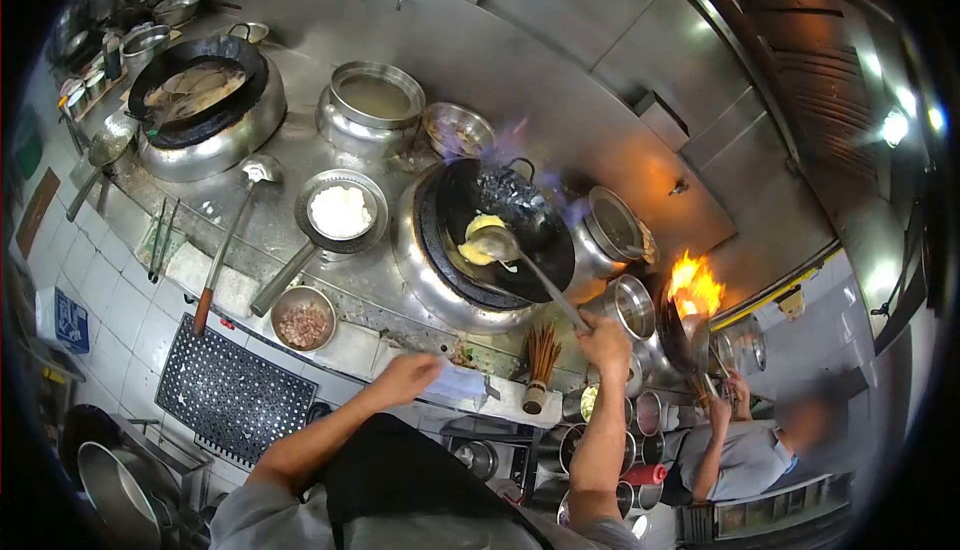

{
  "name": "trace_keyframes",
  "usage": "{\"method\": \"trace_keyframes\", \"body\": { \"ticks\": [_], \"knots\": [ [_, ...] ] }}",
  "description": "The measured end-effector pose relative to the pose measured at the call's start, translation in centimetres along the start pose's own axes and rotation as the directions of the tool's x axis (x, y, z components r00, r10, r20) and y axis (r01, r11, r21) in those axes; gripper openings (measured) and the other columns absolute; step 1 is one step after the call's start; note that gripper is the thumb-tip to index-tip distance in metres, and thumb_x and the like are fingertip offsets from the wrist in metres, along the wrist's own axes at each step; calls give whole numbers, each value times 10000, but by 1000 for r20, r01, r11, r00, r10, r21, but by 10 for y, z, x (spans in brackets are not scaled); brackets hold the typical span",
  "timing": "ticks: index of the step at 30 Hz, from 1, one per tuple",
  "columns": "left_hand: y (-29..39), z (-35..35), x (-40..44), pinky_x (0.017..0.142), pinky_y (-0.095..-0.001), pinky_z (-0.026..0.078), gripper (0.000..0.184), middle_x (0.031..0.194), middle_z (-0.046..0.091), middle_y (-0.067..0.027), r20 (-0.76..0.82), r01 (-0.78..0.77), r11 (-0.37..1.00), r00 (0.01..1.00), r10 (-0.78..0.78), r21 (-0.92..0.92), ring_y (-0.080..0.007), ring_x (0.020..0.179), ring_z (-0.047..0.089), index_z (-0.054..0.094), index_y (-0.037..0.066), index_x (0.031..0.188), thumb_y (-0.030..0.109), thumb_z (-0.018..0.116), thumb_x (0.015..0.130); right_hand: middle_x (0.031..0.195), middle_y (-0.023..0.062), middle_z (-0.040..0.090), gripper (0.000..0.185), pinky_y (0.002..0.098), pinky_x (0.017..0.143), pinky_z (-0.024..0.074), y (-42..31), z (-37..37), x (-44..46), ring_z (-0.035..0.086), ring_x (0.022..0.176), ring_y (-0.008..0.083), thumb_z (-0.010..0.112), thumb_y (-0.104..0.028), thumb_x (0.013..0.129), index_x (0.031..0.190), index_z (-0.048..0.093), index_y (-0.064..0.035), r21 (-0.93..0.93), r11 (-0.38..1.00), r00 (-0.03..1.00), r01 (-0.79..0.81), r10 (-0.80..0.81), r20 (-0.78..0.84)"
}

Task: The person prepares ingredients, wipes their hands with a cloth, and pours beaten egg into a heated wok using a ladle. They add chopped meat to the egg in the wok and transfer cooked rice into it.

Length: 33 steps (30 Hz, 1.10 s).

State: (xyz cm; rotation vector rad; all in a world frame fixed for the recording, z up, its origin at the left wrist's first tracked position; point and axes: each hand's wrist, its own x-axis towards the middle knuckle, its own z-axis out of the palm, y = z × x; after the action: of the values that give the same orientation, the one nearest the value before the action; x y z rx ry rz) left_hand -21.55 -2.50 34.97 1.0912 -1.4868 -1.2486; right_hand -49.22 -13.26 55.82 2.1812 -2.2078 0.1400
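My right hand [605, 344] is closed round the handle of a ladle [493, 243], whose bowl rests in a black wok [535, 268]. Yellow egg [478, 252] lies by the ladle bowl. The wok sits tilted on a round steel burner ring [410, 250], with bluish flame at its far rim. Over the front edge of the stove, my left hand [405, 378] is closed at the left end of a white cloth [455, 382]; its fingertips are partly hidden.
To the left are a strainer [340, 208] with white food, a bowl of chopped meat [303, 320], another ladle [236, 225] and a second wok [195, 90]. A bamboo brush [541, 368] stands near my right arm. At right, a co-worker [735, 455] handles a flaming wok [683, 325].
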Motion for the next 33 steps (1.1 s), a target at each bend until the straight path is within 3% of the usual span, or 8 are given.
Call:
{"method": "trace_keyframes", "body": {
  "ticks": [2,4,8,12,15,19,24,33],
  "knots": [
    [-34,-11,-43,745,-278,506,270,909,656,-91,27,128,992,991,-128,20,-164,817,640,585,-16,1082,192,591,909,995,160,661,403,454,804,506,-19,5,8,644,902,345,604,-220,780,1183,628,-221,-141,990,1000,-12,8,-29],
    [-69,-15,-75,718,-300,536,181,866,636,-88,52,455,670,847,-530,-587,-191,767,633,605,7,997,160,587,902,1005,156,663,399,454,807,505,-34,39,23,644,908,343,597,-218,784,1181,630,-228,-232,970,997,-70,61,-48],
    [-67,-44,-115,614,-372,568,192,856,573,-116,-207,246,495,692,-692,-833,-243,730,629,527,11,997,171,569,900,902,173,674,362,470,766,521,-17,18,5,654,854,367,558,-178,784,1123,667,-242,13,1000,999,23,-22,-44],
    [-70,-77,-126,568,-384,562,344,894,504,-116,-437,-151,421,497,-750,-895,-262,669,609,401,3,1070,285,536,926,922,179,671,352,469,764,520,-19,4,10,652,855,369,537,-192,808,1137,659,-224,-105,992,997,-72,69,-28],
    [-44,-98,-113,548,-366,560,342,883,505,-115,-504,-174,478,420,-754,-861,-249,655,616,386,15,1037,294,547,922,929,197,664,337,470,765,518,-51,37,9,646,874,371,558,-217,818,1138,658,-183,-88,996,997,-35,28,-74],
    [-66,-111,-109,475,-318,551,263,877,506,-122,-625,-87,679,491,-608,-729,-246,592,630,376,34,970,228,545,915,938,215,658,355,455,808,510,-15,34,5,634,902,381,617,-228,795,1144,654,-171,126,992,1000,26,-24,-13],
    [-78,-119,-105,458,-318,551,230,868,503,-125,-628,-83,689,500,-596,-720,-243,581,633,370,38,971,151,557,899,984,204,659,399,449,847,494,-60,25,-1,626,938,374,612,-172,754,1148,637,-116,-34,974,974,-224,223,-32],
    [-84,-136,-102,451,-327,556,173,835,515,-117,-609,-59,692,531,-589,-720,-241,557,628,366,51,954,45,522,880,986,203,655,406,457,828,502,-47,19,-20,637,915,366,593,-216,788,1192,618,-188,92,981,986,-168,167,21]
  ]
}}
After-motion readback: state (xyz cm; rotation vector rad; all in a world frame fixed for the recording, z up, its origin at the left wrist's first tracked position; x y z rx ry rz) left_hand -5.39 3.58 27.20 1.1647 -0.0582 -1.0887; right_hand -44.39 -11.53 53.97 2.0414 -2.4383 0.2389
